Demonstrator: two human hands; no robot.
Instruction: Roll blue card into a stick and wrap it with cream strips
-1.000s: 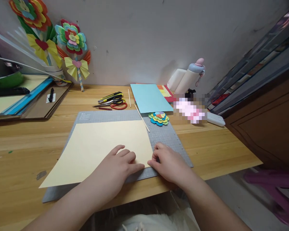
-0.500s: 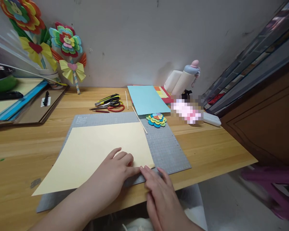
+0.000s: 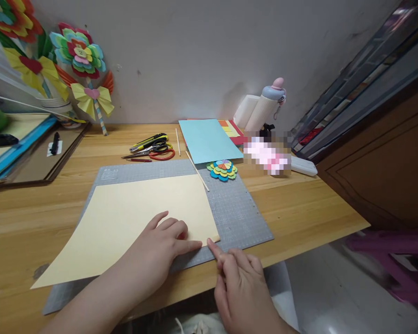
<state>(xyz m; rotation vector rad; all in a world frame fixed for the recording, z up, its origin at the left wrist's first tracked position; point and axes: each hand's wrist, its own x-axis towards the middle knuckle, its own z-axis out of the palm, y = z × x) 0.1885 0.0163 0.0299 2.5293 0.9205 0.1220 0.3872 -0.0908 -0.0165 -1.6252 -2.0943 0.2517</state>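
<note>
A large cream sheet of paper (image 3: pixel 142 208) lies on a grey cutting mat (image 3: pixel 238 218), its left corner reaching past the mat. My left hand (image 3: pixel 167 239) rests on the sheet with the thumb stretched along the near edge and the other fingers spread and bent. A narrow strip at the near right corner looks folded over. Beside it, my right hand (image 3: pixel 242 283) has its index finger stretched out, the tip touching that folded edge; its other fingers are loosely bent. Neither hand grips the sheet.
Behind the mat lie scissors (image 3: pixel 156 150), a utility knife (image 3: pixel 149 142) and thin white sticks (image 3: pixel 198 171). A layered paper flower (image 3: pixel 223 170) sits beside blue paper (image 3: pixel 211 141). A bottle (image 3: pixel 266 109) stands at the wall; paper flowers (image 3: pixel 80 51) stand at left.
My right hand has moved slightly right and away from my left thumb, its index finger now pointing alone at the folded edge. My left hand stays on the sheet; the view has shifted slightly.
</note>
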